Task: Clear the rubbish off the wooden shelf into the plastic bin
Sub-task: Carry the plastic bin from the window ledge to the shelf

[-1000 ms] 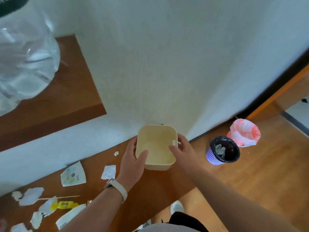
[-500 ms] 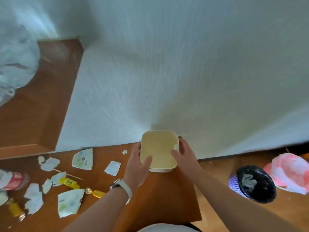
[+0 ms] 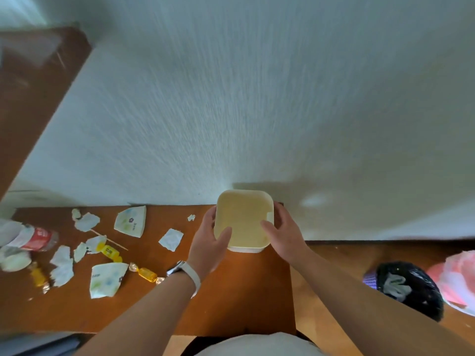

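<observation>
Now both hands, left hand [image 3: 209, 242] and right hand [image 3: 284, 236], are clasping the empty bin [image 3: 243, 220] at the shelf [image 3: 231, 291] end; the view has swung left, revealing rubbish [image 3: 106, 278] awaiting collection.

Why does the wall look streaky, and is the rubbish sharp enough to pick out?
Head view: motion blur smears the wall into radiating streaks; wide-angle bending curves the shelf edges. The bin between the left hand and right hand stays fairly crisp; wrappers are soft but distinguishable.

Cream plastic bin [image 3: 243, 222] upright at shelf [image 3: 231, 304] rt end, paper scraps [image 3: 171, 239] left
</observation>
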Tool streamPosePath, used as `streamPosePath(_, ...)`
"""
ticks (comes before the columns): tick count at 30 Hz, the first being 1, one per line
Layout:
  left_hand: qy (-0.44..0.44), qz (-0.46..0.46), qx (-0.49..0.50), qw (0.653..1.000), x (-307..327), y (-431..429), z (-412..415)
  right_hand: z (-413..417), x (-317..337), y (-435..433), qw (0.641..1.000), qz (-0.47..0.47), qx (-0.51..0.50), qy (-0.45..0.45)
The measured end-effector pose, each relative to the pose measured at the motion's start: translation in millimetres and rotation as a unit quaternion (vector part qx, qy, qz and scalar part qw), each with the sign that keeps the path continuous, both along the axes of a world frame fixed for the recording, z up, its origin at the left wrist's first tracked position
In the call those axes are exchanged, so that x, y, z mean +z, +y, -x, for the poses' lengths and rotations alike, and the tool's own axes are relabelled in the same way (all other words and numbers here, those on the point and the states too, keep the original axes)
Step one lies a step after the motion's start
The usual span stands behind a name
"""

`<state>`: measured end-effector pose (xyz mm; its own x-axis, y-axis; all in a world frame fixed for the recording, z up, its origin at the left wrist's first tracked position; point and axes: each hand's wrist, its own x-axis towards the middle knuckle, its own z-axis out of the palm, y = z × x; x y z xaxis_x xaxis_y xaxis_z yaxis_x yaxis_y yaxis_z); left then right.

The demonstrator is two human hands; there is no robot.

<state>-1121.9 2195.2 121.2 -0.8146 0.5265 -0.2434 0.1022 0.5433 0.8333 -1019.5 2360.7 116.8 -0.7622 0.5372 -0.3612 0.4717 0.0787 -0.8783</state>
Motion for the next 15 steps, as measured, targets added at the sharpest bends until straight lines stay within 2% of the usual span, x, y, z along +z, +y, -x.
streamPosePath(8, -0.017, -0.016, -0.003, 1.000, 12, -5, -1, -8, 12, 10, 1.000, 0.004, 0.030, 0.001)
streamPosePath(11, -0.012, -0.011, 0.021, 1.000, 19, -13, -5, -11, 19, 14, 0.998, -0.045, 0.048, -0.004)
streamPosePath(15, 0.047, 0.050, 0.016, 0.997, 33, -35, -8, -11, 40, 16, 0.980, -0.159, 0.116, 0.031)
